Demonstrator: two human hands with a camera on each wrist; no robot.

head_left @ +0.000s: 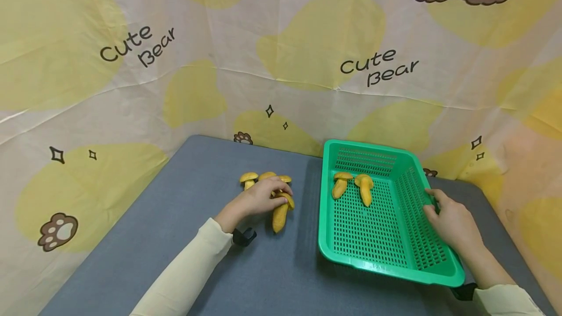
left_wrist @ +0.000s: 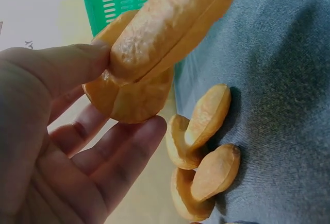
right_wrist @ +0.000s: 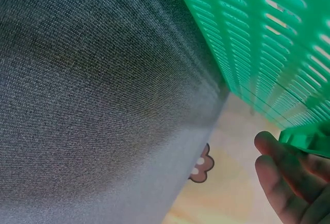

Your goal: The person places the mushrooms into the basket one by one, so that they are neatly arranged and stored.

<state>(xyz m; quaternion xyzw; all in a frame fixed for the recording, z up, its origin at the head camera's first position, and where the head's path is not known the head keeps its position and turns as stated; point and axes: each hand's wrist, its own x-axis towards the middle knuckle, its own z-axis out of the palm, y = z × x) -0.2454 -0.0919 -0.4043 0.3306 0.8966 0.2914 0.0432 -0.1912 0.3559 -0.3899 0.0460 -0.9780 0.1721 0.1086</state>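
My left hand (head_left: 261,198) pinches a yellow toy mushroom (head_left: 279,219) by its cap, the stem pointing toward me. In the left wrist view, thumb and fingertips meet the cap's edge of this mushroom (left_wrist: 170,28). Just beyond that hand, more yellow mushrooms (head_left: 249,177) stand on the table, partly hidden by the fingers. Two others, a left mushroom (head_left: 340,187) and a right mushroom (head_left: 365,190), lie inside the green plastic basket (head_left: 325,208) near its far left corner. My right hand (head_left: 456,223) holds the basket's right rim, fingers on the outer side in the right wrist view.
A grey cloth-covered table (head_left: 175,208) carries everything. Behind it hangs a pale curtain (head_left: 303,111) with yellow patches and bear prints, reaching down to the table's far edge. The basket stands on the right side, close to that curtain.
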